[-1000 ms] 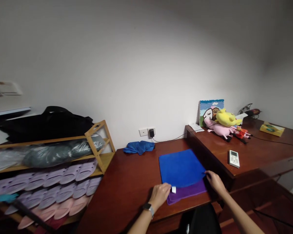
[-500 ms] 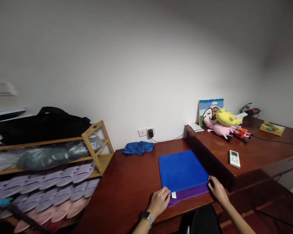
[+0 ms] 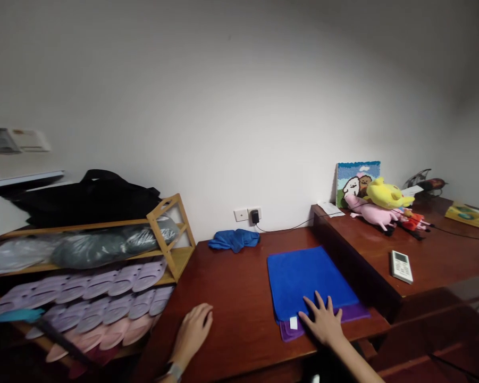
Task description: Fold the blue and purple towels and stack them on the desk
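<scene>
A blue cloth (image 3: 311, 279) lies flat on the brown table, squared up over a purple cloth (image 3: 354, 313) whose strip shows along the near edge. A small white tag (image 3: 293, 323) sticks out at the near left corner. My right hand (image 3: 322, 321) rests with spread fingers on the near edge of both cloths, covering part of them. My left hand (image 3: 194, 329), with a watch at the wrist, is on the bare tabletop left of the cloths. Its fingers are loosely bent and hold nothing.
A crumpled blue cloth (image 3: 234, 240) lies by the wall below the socket. Right, a raised desk (image 3: 359, 239) bears plush toys (image 3: 383, 207), a white remote (image 3: 401, 266) and a yellow tissue pack (image 3: 468, 214). Left stands a shoe rack (image 3: 178, 234) with clogs and a black bag (image 3: 91, 199).
Both hands have let go of the near corners of the blue cloth. My left hand has moved left onto the table; my right hand has moved left and spread flat on the cloth.
</scene>
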Demonstrator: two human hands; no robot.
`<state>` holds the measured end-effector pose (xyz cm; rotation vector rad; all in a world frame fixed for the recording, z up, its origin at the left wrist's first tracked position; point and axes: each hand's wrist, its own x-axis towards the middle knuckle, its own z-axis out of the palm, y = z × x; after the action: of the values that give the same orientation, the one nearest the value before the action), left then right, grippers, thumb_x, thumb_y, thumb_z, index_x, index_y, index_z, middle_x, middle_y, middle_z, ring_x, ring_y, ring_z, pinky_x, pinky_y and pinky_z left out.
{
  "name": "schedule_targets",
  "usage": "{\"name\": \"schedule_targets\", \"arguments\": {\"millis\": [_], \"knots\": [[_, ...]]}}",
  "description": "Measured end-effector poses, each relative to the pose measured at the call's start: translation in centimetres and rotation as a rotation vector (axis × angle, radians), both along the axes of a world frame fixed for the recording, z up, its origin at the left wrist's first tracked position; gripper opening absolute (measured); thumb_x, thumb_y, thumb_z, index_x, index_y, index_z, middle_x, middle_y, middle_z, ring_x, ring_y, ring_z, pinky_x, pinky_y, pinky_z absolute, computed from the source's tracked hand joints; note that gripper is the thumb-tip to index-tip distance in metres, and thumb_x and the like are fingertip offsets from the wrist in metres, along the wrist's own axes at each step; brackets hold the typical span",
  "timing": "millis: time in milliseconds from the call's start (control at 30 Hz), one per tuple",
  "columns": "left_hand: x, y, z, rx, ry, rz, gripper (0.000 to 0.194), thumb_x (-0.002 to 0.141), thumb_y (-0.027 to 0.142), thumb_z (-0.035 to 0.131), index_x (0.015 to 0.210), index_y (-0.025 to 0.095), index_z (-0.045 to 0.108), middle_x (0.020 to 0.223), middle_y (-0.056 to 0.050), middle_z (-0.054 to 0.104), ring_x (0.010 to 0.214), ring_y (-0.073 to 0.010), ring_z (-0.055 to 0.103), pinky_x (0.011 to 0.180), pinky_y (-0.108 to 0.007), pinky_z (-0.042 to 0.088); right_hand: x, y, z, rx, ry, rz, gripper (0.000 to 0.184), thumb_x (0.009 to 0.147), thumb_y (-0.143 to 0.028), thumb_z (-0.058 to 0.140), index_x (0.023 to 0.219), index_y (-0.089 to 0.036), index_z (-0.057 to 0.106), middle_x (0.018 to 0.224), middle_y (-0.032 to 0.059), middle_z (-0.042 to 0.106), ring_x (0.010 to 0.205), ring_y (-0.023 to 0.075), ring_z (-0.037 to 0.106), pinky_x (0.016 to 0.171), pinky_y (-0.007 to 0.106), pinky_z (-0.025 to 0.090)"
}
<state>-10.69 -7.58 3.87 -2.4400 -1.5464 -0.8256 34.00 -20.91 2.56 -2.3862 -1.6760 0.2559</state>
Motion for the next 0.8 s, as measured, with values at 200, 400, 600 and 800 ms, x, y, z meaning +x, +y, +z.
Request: {"name": "schedule_targets", "arguments": {"millis": [200,400,600,800], "knots": [[-10.6,1.6,-2.0,-0.027,0.067,0.298,0.052,0.090,0.046,0.036,0.116,0.018,0.071,0.126,-0.013,0.073,0.121,-0.0302,0.066,0.106,-0.046,0.050,-0.8,1.8,-2.5,0.034,-0.101,-0.047,0.067,0.090,-0.078,0.043,0.152,-0.051,0.040,0.167,0.0011,0.027,0.150,0.0540,0.014,0.105,0.086,0.016],[-10.5,2.1,-3.6,-0.025,0.084,0.332,0.057,0.090,0.051,0.034,0.118,0.016,0.069,0.129,-0.014,0.071,0.125,-0.0310,0.063,0.106,-0.045,0.050,0.7,5.8,-2.5,0.014,-0.180,-0.056,0.066,0.093,-0.076,0.039,0.154,-0.052,0.031,0.169,-0.0003,0.022,0.152,0.0501,0.011,0.107,0.084,0.015],[-10.8,2.1,-3.6,-0.010,0.089,0.326,0.056,0.088,0.052,0.037,0.116,0.016,0.070,0.127,-0.015,0.071,0.124,-0.0321,0.063,0.107,-0.045,0.049,2.3,11.5,-2.0,-0.033,-0.133,-0.078,0.069,0.093,-0.077,0.035,0.156,-0.052,0.024,0.171,-0.0012,0.015,0.152,0.0484,0.006,0.108,0.083,0.012],[-10.6,1.9,-3.5,0.007,0.059,0.306,0.052,0.088,0.050,0.039,0.115,0.018,0.069,0.126,-0.015,0.072,0.122,-0.0324,0.065,0.106,-0.046,0.050,3.6,14.9,-1.4,-0.061,-0.082,-0.094,0.071,0.093,-0.080,0.029,0.157,-0.052,0.021,0.172,-0.0024,0.011,0.153,0.0470,0.001,0.109,0.082,0.008]]}}
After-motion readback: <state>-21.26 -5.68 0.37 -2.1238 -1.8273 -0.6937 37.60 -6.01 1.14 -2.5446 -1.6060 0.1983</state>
